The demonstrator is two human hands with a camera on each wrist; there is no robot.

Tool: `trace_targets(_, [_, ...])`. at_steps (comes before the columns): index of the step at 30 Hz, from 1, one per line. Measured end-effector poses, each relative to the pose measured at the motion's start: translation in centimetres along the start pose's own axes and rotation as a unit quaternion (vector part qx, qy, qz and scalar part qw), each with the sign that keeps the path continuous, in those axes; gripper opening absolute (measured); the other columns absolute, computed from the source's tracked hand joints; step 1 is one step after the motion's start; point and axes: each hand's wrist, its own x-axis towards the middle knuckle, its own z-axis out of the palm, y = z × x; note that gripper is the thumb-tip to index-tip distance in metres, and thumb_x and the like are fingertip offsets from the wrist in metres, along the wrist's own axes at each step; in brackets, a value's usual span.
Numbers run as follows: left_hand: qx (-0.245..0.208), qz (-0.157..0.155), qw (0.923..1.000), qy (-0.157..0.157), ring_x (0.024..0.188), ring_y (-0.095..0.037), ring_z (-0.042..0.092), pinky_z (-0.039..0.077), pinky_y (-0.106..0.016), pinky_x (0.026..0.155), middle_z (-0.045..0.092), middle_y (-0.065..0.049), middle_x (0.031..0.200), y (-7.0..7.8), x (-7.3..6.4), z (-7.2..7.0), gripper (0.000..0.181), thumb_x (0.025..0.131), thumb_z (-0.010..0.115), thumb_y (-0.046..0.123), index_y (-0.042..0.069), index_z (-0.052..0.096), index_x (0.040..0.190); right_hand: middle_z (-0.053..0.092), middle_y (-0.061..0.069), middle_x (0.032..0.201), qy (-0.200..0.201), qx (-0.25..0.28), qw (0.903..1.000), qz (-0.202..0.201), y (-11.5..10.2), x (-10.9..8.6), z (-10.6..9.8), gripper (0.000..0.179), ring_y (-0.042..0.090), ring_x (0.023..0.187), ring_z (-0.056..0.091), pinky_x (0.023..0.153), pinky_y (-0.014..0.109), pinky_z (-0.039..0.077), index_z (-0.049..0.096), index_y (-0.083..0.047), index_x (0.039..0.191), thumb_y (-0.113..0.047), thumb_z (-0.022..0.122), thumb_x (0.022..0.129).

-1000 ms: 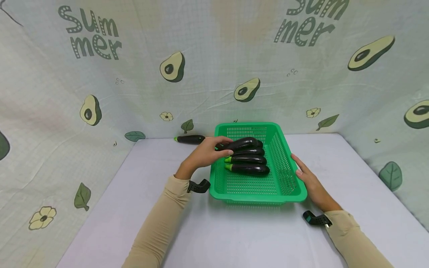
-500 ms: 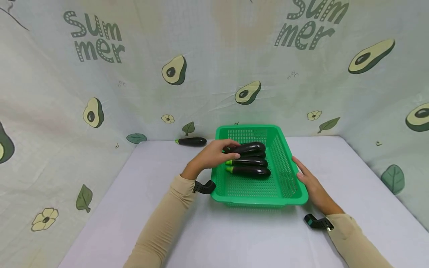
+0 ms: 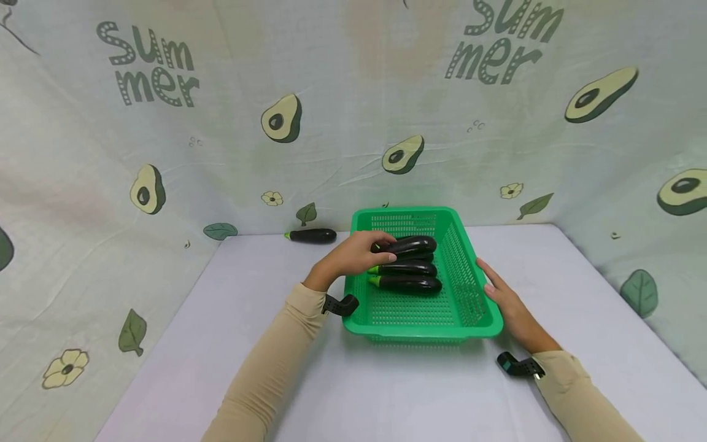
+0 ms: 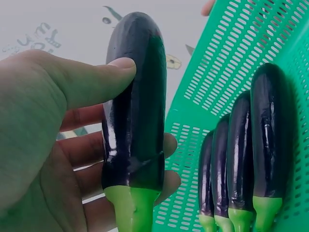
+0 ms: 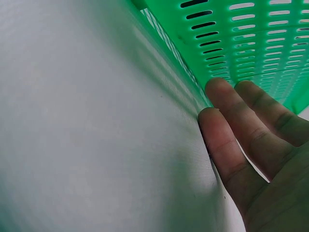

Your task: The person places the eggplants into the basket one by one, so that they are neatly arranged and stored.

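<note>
My left hand (image 3: pixel 359 253) reaches over the left rim of a green perforated plastic basket (image 3: pixel 420 332). It grips a dark, glossy eggplant (image 3: pixel 414 246) between thumb and fingers; in the left wrist view the held eggplant (image 4: pixel 135 111) has its green stem end at the bottom. Several other eggplants (image 3: pixel 407 284) lie side by side in the basket, stems to the left, the rear ones partly hidden by the held one. Against the basket's right outer side rests my right hand (image 3: pixel 510 304), its fingers (image 5: pixel 236 116) extended at the slotted wall in the right wrist view.
Another eggplant (image 3: pixel 312 236) lies outside the basket, at the table's back edge on the left. A white cloth (image 3: pixel 409 393) covers the table. Behind it hangs a printed fabric backdrop (image 3: pixel 342 110) with avocados and lettering.
My left hand has moved to the right with the eggplant, farther over the basket, mostly in the first half second. The right hand stays at the basket's side.
</note>
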Motion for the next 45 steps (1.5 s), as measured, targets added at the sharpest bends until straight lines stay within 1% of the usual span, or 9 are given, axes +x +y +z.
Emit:
trace_targets(6, [0.004, -0.011, 0.9999, -0.011, 0.109, -0.012, 0.061, 0.048, -0.032, 0.094, 0.067, -0.001, 0.120, 0.1, 0.6, 0.5, 0.041, 0.100, 0.065, 0.031, 0.012, 0.061, 0.137, 0.007, 0.006, 0.167, -0.001, -0.003, 1.0000, 0.006, -0.2, 0.0, 0.1, 0.054, 0.027, 0.149, 0.006, 0.115, 0.048, 0.010, 0.014, -0.028, 0.163, -0.029, 0.030, 0.111])
trace_targets(10, [0.013, -0.005, 0.9996, -0.024, 0.111, -0.011, 0.061, 0.047, -0.030, 0.097, 0.067, -0.002, 0.122, 0.0, 1.0, 1.0, 0.042, 0.099, 0.066, 0.031, 0.011, 0.062, 0.136, 0.007, 0.006, 0.167, 0.001, -0.001, 1.0000, 0.007, -0.2, 0.1, 0.0, 0.054, 0.029, 0.149, 0.006, 0.113, 0.059, 0.008, 0.015, -0.029, 0.163, -0.028, 0.030, 0.111])
trace_targets(16, [0.014, -0.003, 0.9991, -0.039, 0.111, -0.010, 0.061, 0.047, -0.029, 0.097, 0.068, -0.002, 0.123, -0.2, 1.4, 1.1, 0.041, 0.099, 0.067, 0.029, 0.011, 0.061, 0.135, 0.008, 0.004, 0.167, 0.000, -0.005, 1.0000, 0.003, -0.3, 0.0, 0.0, 0.054, 0.026, 0.148, 0.009, 0.113, 0.055, 0.012, 0.015, -0.030, 0.162, -0.028, 0.030, 0.111])
trace_targets(20, [0.016, -0.005, 0.9988, -0.047, 0.112, -0.009, 0.061, 0.047, -0.029, 0.097, 0.067, -0.002, 0.123, -0.3, 1.7, 1.0, 0.042, 0.099, 0.067, 0.030, 0.012, 0.061, 0.137, 0.009, 0.004, 0.167, 0.000, -0.009, 1.0000, 0.000, -0.2, 0.0, 0.0, 0.053, 0.024, 0.148, 0.012, 0.112, 0.037, 0.017, 0.014, -0.030, 0.162, -0.028, 0.030, 0.111])
trace_targets(23, [0.016, -0.007, 0.9982, -0.056, 0.112, -0.010, 0.061, 0.047, -0.029, 0.096, 0.067, -0.002, 0.123, -0.3, 1.8, 1.0, 0.043, 0.098, 0.067, 0.030, 0.013, 0.061, 0.137, 0.008, 0.004, 0.167, -0.001, -0.009, 1.0000, 0.001, -0.2, 0.0, 0.0, 0.054, 0.020, 0.148, 0.012, 0.109, 0.030, 0.018, 0.014, -0.029, 0.162, -0.028, 0.030, 0.111])
trace_targets(28, [0.009, -0.012, 0.9977, -0.066, 0.111, -0.010, 0.061, 0.047, -0.030, 0.096, 0.067, -0.002, 0.121, -0.1, 2.1, 1.1, 0.042, 0.098, 0.068, 0.031, 0.012, 0.062, 0.135, 0.008, 0.004, 0.167, 0.001, -0.006, 1.0000, 0.005, -0.2, 0.0, 0.0, 0.054, 0.011, 0.146, 0.012, 0.113, 0.039, 0.015, 0.015, -0.030, 0.162, -0.028, 0.030, 0.111])
trace_targets(31, [0.007, -0.011, 0.9973, -0.072, 0.109, -0.011, 0.061, 0.047, -0.029, 0.095, 0.067, -0.001, 0.120, 0.0, 2.3, 1.2, 0.041, 0.098, 0.068, 0.030, 0.012, 0.062, 0.134, 0.008, 0.004, 0.167, 0.002, -0.003, 1.0000, 0.003, -0.1, 0.0, 0.0, 0.054, 0.008, 0.145, 0.012, 0.112, 0.034, 0.016, 0.015, -0.029, 0.162, -0.028, 0.030, 0.111])
trace_targets(35, [0.006, -0.005, 0.9969, -0.078, 0.107, -0.010, 0.061, 0.047, -0.028, 0.093, 0.068, -0.002, 0.120, 0.1, 2.9, 1.4, 0.040, 0.098, 0.068, 0.029, 0.011, 0.063, 0.134, 0.009, 0.005, 0.167, 0.004, -0.005, 1.0000, -0.001, -0.1, 0.1, 0.0, 0.054, 0.004, 0.143, 0.015, 0.104, 0.019, 0.019, 0.015, -0.029, 0.162, -0.028, 0.030, 0.111])
trace_targets(45, [0.011, -0.019, 0.9924, -0.121, 0.110, -0.012, 0.059, 0.047, -0.028, 0.094, 0.065, -0.001, 0.124, 0.4, 3.5, 2.1, 0.042, 0.098, 0.068, 0.032, 0.013, 0.063, 0.134, 0.009, 0.007, 0.167, 0.006, -0.012, 0.9999, 0.001, -0.5, -0.2, 0.0, 0.053, 0.008, 0.142, 0.018, 0.106, 0.022, 0.020, 0.015, -0.028, 0.163, -0.028, 0.030, 0.111])
